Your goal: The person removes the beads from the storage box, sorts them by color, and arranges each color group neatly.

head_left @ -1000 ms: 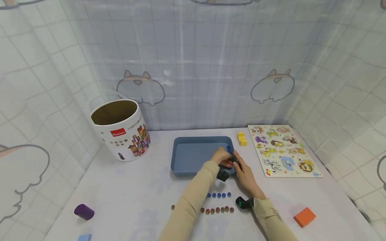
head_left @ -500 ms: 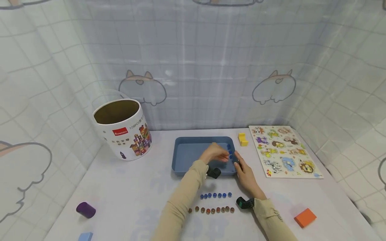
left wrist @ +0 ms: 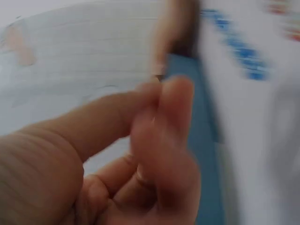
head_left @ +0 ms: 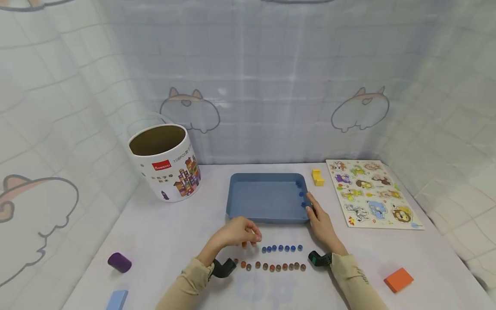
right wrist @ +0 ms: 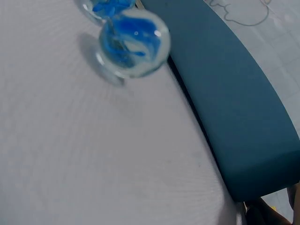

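My left hand (head_left: 239,231) hovers between the tray and the marble rows, fingers loosely bent. In the left wrist view, its fingertips (left wrist: 176,93) and thumb come close together, with no object visible between them. My right hand (head_left: 322,224) touches the right edge of the blue tray (head_left: 267,220), its fairly straight fingers against that side. Several blue marbles (head_left: 301,194) lie inside along the tray's right wall. In front of the tray a row of blue glass marbles (head_left: 280,248) sits on the table. Nearer still runs a row of brownish-red marbles (head_left: 278,268).
Back left stands a white bucket (head_left: 166,176). A yellow block (head_left: 317,177) and an animal puzzle board (head_left: 373,196) lie right of the tray. An orange block (head_left: 398,280) is at front right; a purple cylinder (head_left: 119,262) and light-blue block (head_left: 116,300) are at front left.
My left hand has moved from the tray's right side leftward and toward me, out of the tray, uncovering the blue marbles there. My right hand stays at the tray edge.
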`<state>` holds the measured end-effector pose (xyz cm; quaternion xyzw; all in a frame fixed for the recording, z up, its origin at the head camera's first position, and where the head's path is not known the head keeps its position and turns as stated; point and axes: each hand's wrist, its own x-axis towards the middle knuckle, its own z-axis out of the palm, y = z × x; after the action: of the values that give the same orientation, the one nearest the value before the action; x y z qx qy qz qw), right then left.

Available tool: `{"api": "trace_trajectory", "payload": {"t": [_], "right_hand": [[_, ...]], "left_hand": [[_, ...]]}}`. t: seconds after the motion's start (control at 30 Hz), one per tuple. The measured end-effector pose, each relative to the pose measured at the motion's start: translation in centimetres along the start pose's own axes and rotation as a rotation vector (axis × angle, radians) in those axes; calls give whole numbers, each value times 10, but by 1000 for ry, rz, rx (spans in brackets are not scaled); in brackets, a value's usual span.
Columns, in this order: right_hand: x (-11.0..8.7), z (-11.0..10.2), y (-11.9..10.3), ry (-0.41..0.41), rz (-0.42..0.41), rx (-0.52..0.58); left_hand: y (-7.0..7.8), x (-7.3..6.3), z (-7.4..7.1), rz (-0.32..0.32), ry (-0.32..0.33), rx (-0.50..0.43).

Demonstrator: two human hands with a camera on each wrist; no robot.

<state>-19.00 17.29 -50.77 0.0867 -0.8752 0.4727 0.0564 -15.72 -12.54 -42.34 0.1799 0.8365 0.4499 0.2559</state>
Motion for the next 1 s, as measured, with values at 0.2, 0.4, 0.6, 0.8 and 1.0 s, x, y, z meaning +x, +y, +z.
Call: {"api": "trace_trajectory", "payload": {"t": [0.2, 0.4, 0.6, 0.8, 1.0], "right_hand": [[-2, 5, 2, -16, 1, 19], [-4, 7, 0, -28, 11, 14], [1, -2, -2, -16, 18, 4], [2, -3, -2, -39, 31, 6], [-1, -3, -1, -27, 17, 6]], "left_hand": [[-25, -23, 11, -37, 141, 166], [-45, -59, -9, -116, 226, 167], [-65, -84, -16, -173, 235, 107], [-66, -86, -19, -160, 234, 99], [-29, -55, -37, -31, 203, 85]]}}
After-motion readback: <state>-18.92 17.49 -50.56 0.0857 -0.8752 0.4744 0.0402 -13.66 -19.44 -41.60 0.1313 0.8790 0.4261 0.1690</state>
